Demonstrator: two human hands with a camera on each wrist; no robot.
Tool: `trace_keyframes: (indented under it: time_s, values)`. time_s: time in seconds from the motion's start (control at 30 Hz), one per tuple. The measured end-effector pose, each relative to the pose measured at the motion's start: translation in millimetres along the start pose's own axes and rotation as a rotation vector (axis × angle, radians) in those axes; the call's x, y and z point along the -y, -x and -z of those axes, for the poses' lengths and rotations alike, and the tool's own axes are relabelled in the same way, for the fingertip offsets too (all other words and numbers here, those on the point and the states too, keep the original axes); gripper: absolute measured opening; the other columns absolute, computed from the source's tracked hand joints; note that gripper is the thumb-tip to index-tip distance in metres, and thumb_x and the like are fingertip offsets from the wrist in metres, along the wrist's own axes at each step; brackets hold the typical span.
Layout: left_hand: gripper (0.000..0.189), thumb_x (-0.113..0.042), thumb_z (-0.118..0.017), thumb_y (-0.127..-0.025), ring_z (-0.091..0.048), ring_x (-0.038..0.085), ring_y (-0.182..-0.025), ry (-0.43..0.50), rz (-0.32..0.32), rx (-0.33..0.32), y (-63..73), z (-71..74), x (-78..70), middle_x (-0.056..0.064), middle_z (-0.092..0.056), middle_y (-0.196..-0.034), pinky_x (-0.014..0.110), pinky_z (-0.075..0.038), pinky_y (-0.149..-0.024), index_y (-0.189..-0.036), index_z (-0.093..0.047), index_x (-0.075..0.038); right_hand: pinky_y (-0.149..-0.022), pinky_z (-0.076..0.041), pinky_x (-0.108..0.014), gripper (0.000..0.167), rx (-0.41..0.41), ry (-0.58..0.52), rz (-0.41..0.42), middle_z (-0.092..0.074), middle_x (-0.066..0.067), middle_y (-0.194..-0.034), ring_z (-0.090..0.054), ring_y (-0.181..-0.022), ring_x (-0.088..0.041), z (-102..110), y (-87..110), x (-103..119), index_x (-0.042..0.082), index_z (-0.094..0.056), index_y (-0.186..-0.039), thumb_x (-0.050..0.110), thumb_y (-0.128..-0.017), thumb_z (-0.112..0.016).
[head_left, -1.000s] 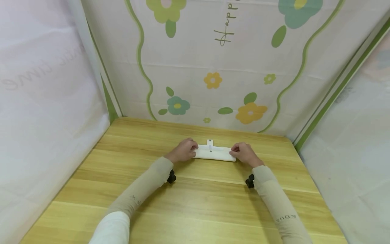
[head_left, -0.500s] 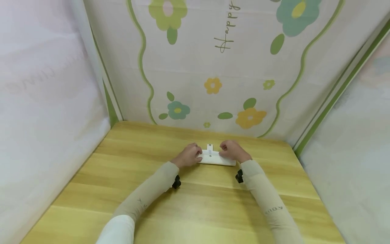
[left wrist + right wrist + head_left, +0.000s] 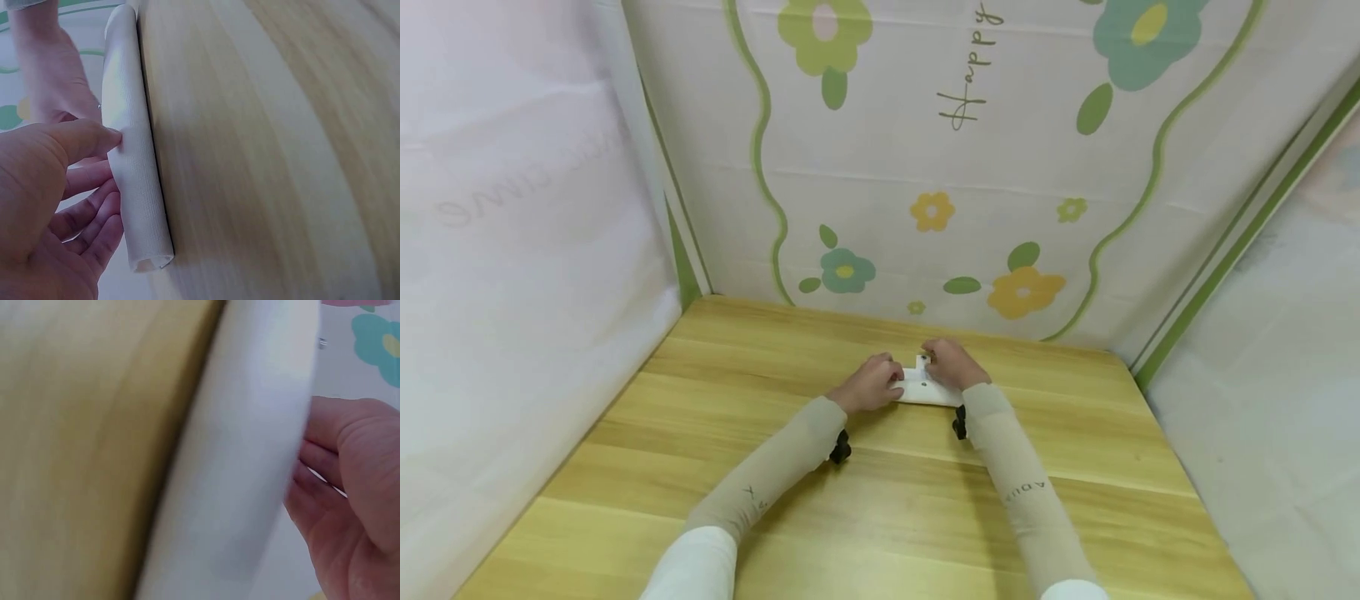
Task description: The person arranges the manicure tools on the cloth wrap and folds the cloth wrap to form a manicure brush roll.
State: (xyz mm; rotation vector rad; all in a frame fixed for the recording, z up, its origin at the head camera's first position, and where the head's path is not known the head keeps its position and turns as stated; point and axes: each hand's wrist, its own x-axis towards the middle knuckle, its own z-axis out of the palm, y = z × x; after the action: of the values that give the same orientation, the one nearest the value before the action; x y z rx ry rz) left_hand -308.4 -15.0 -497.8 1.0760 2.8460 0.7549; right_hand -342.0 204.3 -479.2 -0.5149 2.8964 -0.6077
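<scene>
A long white rolled pouch lies near the back of the table, its short strap with a metal snap pointing away from me. My left hand pinches the pouch toward its left end; in the left wrist view the thumb presses on the textured roll and the fingers sit behind it. Over the pouch's right part, my right hand has its fingers right at the strap. The right wrist view shows the blurred roll hiding those fingertips; I cannot tell whether they grip the strap.
The wooden table spreads toward me. A white flowered cloth rises just behind the pouch, with pale cloth walls left and right. Black wrist cameras sit under both sleeves.
My right hand has moved left along the pouch, from its right end to the strap. My left hand keeps its hold at the left end, now slightly further right in view.
</scene>
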Motion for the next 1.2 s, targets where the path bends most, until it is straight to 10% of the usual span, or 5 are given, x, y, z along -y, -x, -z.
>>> trace_keyframes:
  time_s: [1.2]
  values:
    - [0.019, -0.014, -0.072, -0.1, -0.056, 0.018, -0.091, 0.038, 0.037, 0.021, 0.2, 2.4, -3.0, 0.011, -0.066, -0.106, 0.034, -0.053, -0.084, -0.112, -0.074, 0.0, -0.088, -0.061, -0.038, 0.017, -0.093, 0.028, 0.23, -0.075, -0.011, -0.107, -0.07, -0.097, -0.022, 1.5, 40.7, 9.6, 0.002, -0.079, -0.113, 0.0, -0.098, -0.071]
